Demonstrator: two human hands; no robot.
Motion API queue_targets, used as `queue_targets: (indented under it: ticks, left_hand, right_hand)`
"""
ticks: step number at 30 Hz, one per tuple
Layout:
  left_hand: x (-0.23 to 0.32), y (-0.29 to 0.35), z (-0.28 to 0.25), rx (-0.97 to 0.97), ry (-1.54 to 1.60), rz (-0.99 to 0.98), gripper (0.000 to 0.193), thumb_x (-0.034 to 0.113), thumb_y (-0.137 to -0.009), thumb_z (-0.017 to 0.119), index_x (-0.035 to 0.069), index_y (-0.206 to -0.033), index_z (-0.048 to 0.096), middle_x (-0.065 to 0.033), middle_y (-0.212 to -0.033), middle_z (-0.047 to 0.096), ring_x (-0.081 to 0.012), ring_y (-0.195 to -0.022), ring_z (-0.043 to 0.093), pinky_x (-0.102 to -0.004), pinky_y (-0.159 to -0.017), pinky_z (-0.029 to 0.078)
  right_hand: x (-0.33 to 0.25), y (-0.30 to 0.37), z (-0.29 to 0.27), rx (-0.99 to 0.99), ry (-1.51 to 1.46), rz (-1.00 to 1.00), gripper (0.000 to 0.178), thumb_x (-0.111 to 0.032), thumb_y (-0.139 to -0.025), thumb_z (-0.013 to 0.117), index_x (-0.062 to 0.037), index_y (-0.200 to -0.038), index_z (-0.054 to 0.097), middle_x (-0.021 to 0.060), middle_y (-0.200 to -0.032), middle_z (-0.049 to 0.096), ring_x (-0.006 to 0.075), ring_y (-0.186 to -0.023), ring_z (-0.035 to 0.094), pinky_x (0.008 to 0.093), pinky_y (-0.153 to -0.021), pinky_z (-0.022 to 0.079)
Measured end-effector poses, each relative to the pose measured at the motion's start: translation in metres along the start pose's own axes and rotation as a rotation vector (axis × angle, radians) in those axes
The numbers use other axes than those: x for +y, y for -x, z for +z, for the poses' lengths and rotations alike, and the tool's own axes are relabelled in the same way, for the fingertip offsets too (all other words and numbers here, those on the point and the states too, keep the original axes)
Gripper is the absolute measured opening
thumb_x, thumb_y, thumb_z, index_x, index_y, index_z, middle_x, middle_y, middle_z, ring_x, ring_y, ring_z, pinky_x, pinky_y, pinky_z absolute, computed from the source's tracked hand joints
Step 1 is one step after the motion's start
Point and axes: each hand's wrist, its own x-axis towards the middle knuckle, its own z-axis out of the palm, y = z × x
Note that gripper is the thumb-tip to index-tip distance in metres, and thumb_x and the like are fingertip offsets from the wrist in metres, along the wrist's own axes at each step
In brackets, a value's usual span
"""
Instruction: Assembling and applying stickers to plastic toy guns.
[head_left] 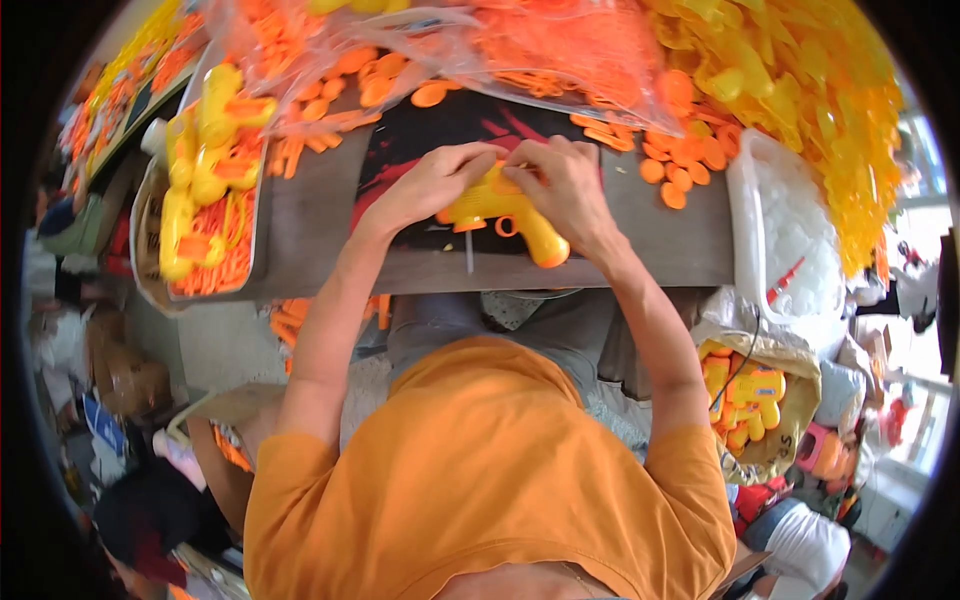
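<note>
A yellow toy water gun (490,207) with an orange ring-shaped trigger (506,227) is between my hands, its grip pointing down to the right. A thin pale tube (469,253) shows below its body. My left hand (437,185) is closed on the gun's upper left part. Bent at the fingers, my right hand (566,180) pinches at its top, near the grip end. Both sets of fingertips meet over the gun, so whatever small part they may hold there is hidden. Under it lies a black cloth with red patches (400,150) on the dark table (675,245).
Orange pieces fill a clear plastic bag (570,45) at the back, beside loose orange discs (680,165). A tray (258,215) of yellow and orange parts stands left. Right are a white bin (745,200), heaped yellow parts (790,90) and a sack (800,405) of toy guns.
</note>
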Motion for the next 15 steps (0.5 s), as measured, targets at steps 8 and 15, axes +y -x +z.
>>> queue_targets:
  ticks: [8,15]
  left_hand:
    - [0.007,0.010,0.002,0.017,0.095,-0.003,0.043,0.016,-0.088,0.069,-0.002,-0.124,0.056,-0.0065,-0.112,0.062,-0.0110,-0.103,0.056,-0.0260,-0.092,0.044]
    - [0.001,0.012,0.001,0.061,0.054,-0.015,0.043,0.018,-0.084,0.073,-0.001,-0.119,0.058,-0.0047,-0.105,0.062,-0.0105,-0.098,0.056,-0.0252,-0.088,0.044]
  right_hand:
    - [-0.013,0.001,0.009,-0.049,0.063,0.053,0.011,-0.021,-0.082,0.066,-0.0127,-0.088,0.064,0.0059,-0.079,0.061,0.0240,-0.085,0.057,0.0416,-0.086,0.035]
    - [0.045,0.031,-0.035,0.502,0.076,0.347,0.029,-0.014,-0.083,0.069,-0.0040,-0.109,0.059,0.0145,-0.109,0.057,0.0312,-0.110,0.049,0.0399,-0.092,0.040]
